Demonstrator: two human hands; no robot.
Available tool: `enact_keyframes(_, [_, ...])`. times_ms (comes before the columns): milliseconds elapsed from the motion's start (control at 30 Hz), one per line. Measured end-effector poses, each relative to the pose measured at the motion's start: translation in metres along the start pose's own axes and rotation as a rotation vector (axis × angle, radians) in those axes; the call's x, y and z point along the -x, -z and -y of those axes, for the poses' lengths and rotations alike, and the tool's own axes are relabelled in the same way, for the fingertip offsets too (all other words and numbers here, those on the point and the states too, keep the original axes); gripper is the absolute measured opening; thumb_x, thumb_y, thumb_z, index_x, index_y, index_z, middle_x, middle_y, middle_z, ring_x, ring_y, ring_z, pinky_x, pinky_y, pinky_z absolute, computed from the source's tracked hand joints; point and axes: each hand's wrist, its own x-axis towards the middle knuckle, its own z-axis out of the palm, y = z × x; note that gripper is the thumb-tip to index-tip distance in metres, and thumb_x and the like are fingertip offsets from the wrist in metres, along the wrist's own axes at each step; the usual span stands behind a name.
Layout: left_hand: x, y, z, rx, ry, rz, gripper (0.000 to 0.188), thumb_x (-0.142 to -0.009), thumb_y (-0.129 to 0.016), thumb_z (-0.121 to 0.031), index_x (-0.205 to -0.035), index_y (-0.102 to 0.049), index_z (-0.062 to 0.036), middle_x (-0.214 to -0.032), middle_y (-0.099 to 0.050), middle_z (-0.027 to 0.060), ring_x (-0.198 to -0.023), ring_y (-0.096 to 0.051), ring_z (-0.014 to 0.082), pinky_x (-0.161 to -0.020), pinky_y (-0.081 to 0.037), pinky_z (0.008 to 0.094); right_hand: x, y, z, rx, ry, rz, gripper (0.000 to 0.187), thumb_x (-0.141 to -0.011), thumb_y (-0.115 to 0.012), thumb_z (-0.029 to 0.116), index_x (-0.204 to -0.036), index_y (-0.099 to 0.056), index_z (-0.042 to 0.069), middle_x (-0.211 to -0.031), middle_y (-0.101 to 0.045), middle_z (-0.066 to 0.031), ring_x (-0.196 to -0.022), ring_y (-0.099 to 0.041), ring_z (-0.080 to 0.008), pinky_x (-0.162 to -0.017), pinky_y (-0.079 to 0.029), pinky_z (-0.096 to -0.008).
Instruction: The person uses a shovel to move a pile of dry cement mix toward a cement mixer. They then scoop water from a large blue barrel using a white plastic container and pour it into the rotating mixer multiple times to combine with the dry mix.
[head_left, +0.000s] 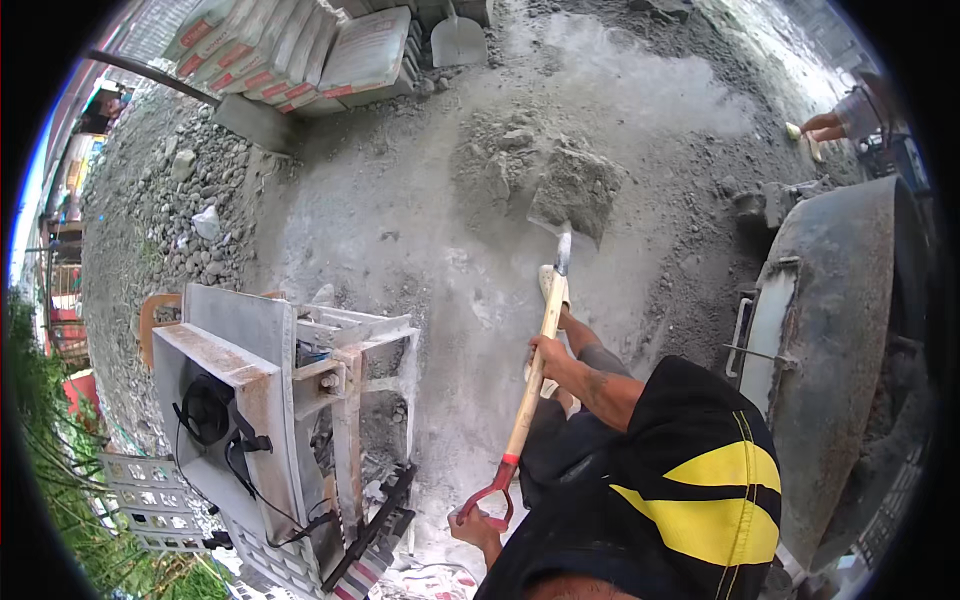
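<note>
Both my hands hold a long-handled shovel [530,400] with a pale wooden shaft. My left hand [478,528] is closed round its red D-shaped grip, low in the view. Farther up, my right hand [544,354] wraps round the shaft, its arm coming out of a black and yellow sleeve. The shovel's blade lies at ground level, with a heap of grey sandy mix [578,185] on it. Just beyond and left of the blade is a loose pile of the same grey material [500,150]. My shoe [550,284] is beside the shaft near the blade.
A rusty metal drum [830,300] stands at right, a dusty metal-framed machine [240,380] at left. Gravel [200,190] lies far left. Stacked bags [365,50] and two other shovels, one blade [255,122] and another [458,42], are at the back. Another person's legs [835,125] show far right.
</note>
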Motion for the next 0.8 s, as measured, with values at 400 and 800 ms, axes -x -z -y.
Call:
enact_keyframes(400, [0.088,0.067,-0.223,0.582,-0.189,0.596,0.008,-0.072,-0.056,0.002,-0.077,-0.05,0.0002,-0.063,-0.05,0.0048,-0.046,-0.045,0.0098,-0.043,-0.038,0.0236,0.419,0.066,0.159,-0.258,0.879,0.274,0.022,-0.085,-0.064,0.013,-0.09,-0.047,0.002,-0.07,-0.05,-0.0063,-0.057,-0.055,-0.0182,-0.052,-0.05,-0.0338])
enact_keyframes(800, [0.234,0.11,-0.289,0.629,-1.972,1.034,0.035,-0.065,-0.071,0.006,-0.096,-0.059,-0.0044,-0.073,-0.063,0.0083,-0.063,-0.063,0.023,-0.058,-0.05,0.0319,0.556,0.29,0.178,-0.855,1.316,0.448,0.016,-0.092,-0.052,0.013,-0.095,-0.042,0.002,-0.075,-0.047,-0.0076,-0.055,-0.051,-0.0164,-0.054,-0.052,-0.0326])
